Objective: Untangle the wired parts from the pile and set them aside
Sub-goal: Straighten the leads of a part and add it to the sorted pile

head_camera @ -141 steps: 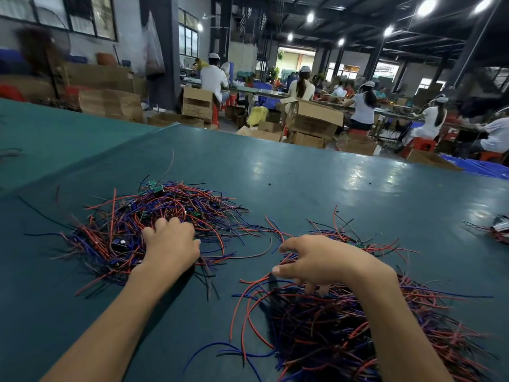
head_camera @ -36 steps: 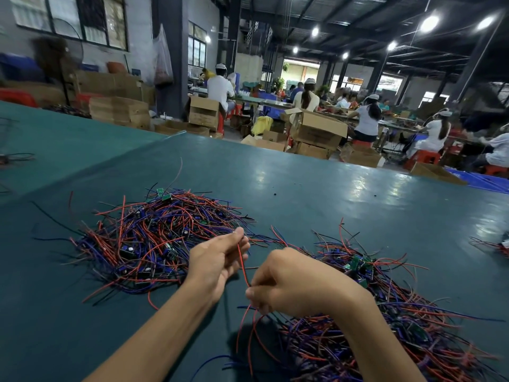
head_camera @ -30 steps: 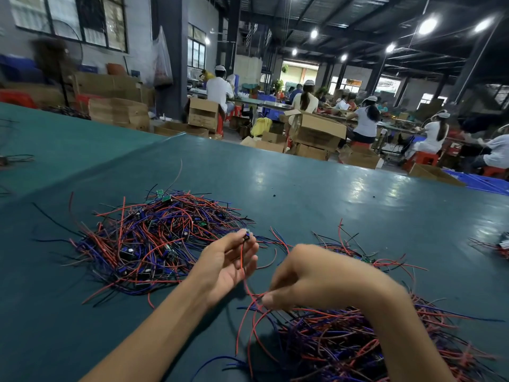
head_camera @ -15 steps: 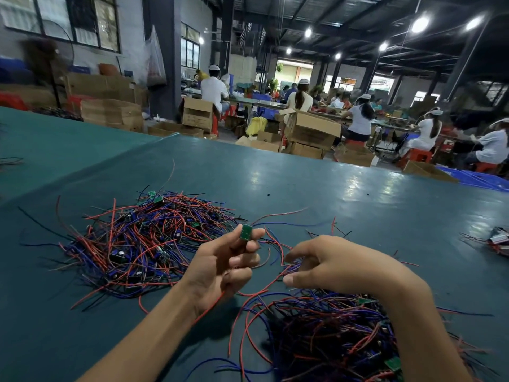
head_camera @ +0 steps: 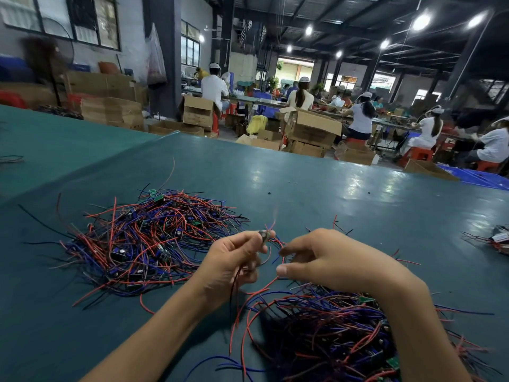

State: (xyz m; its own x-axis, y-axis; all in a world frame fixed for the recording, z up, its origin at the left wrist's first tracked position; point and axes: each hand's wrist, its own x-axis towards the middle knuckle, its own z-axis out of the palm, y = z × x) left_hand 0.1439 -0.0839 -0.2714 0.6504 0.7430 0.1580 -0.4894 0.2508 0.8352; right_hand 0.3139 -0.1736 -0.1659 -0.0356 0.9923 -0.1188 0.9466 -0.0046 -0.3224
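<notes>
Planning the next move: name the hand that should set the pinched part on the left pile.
Left, probably. The left hand pinches the part and is beside the left pile; the right hand is over the near pile, farther off.

Red, blue and black wires [head_camera: 143,244] tangle across a dark teal surface [head_camera: 344,205], tiny green circuit boards [head_camera: 159,198] peeking through; brown cardboard boxes [head_camera: 314,130] behind.
</notes>
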